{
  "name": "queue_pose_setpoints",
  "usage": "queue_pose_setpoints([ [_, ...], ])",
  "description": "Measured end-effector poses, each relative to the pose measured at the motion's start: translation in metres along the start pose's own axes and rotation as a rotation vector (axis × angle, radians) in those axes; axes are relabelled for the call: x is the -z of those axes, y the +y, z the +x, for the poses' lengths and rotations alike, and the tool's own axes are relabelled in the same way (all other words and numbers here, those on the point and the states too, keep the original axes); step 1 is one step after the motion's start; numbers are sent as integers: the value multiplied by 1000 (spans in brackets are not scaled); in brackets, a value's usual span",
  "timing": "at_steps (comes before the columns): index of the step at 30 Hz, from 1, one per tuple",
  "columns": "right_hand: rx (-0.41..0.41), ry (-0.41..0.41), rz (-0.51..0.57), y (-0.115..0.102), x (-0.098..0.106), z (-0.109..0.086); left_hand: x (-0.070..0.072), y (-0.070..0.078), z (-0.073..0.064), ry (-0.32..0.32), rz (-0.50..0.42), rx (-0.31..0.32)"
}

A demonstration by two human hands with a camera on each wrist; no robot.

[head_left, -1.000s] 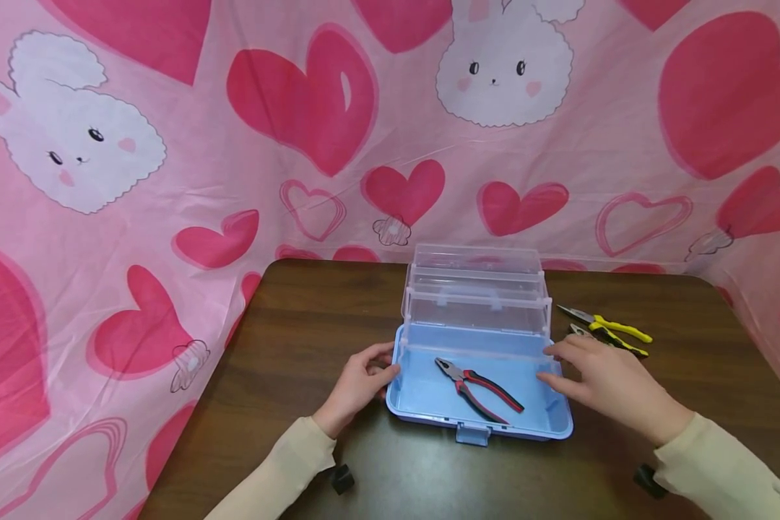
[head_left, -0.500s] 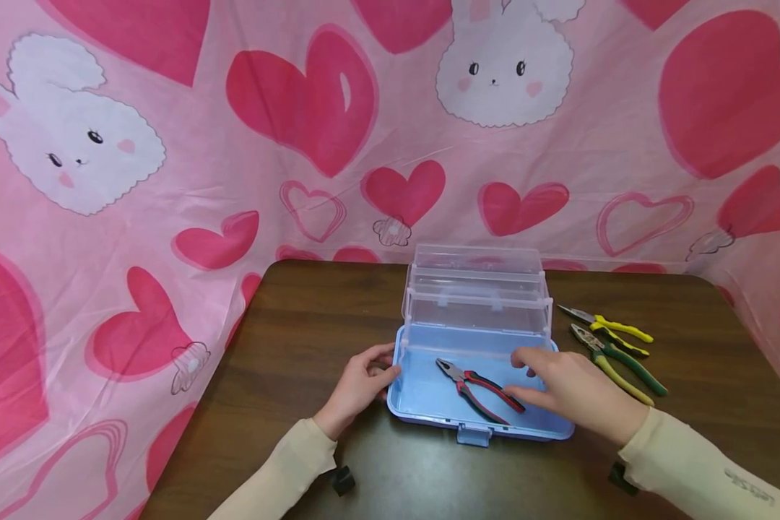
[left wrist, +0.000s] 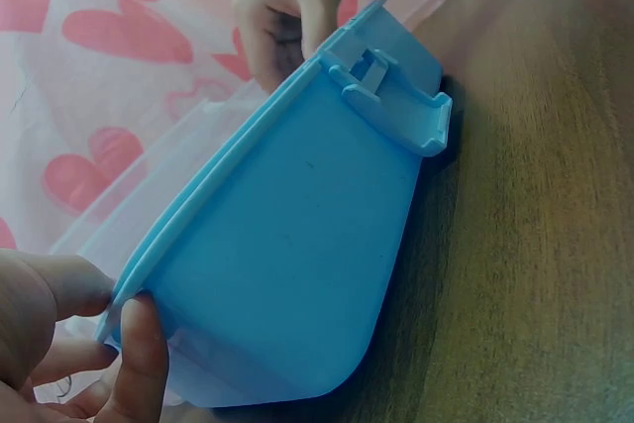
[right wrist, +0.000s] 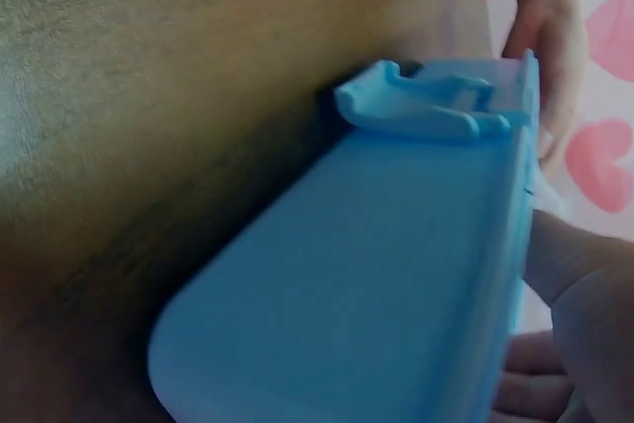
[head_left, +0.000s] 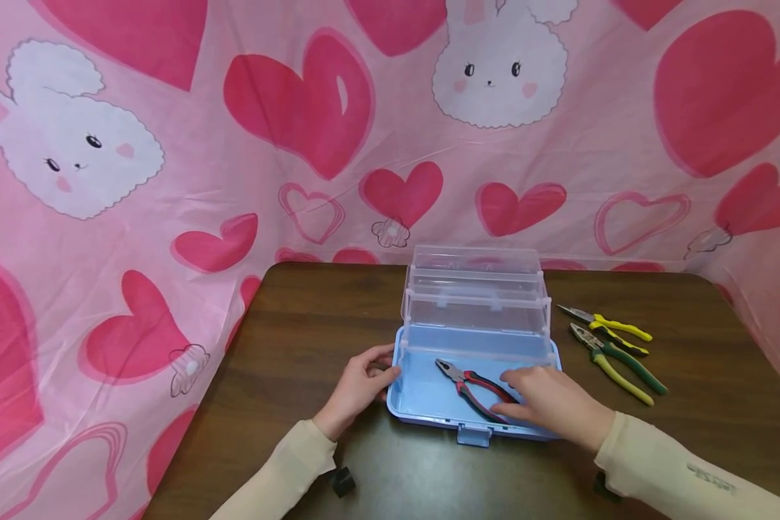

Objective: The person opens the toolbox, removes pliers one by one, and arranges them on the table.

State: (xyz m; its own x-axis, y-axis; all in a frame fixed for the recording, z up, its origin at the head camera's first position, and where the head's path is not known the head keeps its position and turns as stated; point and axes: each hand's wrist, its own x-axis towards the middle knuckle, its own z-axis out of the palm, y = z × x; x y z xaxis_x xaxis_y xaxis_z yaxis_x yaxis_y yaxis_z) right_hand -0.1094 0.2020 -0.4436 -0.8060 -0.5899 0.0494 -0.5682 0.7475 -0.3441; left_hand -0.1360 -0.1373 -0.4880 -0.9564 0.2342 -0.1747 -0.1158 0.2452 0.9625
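Note:
A light-blue toolbox (head_left: 422, 412) sits on the table with its clear lid raised. My left hand (head_left: 359, 386) holds its left rim; in the left wrist view the thumb and a finger (left wrist: 142, 354) lie on either side of the rim. Inside the box is a pair of pliers (head_left: 473, 388) with red and black handles. Over the right part of the box, my right hand (head_left: 549, 404) reaches in, thumb and forefinger spread apart around the handle ends. Whether they touch the handles is hard to tell. Its other fingers are hidden in the head view.
Right of the box lie green-handled pliers (head_left: 617, 359) and yellow long-nose pliers (head_left: 607, 323), with another black-and-yellow handle (head_left: 620, 341) between them. The box's blue latch (head_left: 474, 435) hangs at its front. A pink heart-patterned cloth (head_left: 338, 217) hangs behind the table (head_left: 312, 310).
My right hand has moved left and down from the box's right edge to the red-and-black pliers' handles, uncovering the green-handled pliers. The left hand stays on the rim.

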Motion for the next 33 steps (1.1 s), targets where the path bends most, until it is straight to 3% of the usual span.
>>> queue_pose_setpoints([
  [11,-206,-128,-8,-3,-16,7,0,2,1,-3,-5,12],
  [25,-228,-232,-72,-1,-22,19,-1,0,-1,-4,-10,-2],
  [33,-211,-225,-98,-2,-25,23,-1,2,0,-5,-18,7],
])
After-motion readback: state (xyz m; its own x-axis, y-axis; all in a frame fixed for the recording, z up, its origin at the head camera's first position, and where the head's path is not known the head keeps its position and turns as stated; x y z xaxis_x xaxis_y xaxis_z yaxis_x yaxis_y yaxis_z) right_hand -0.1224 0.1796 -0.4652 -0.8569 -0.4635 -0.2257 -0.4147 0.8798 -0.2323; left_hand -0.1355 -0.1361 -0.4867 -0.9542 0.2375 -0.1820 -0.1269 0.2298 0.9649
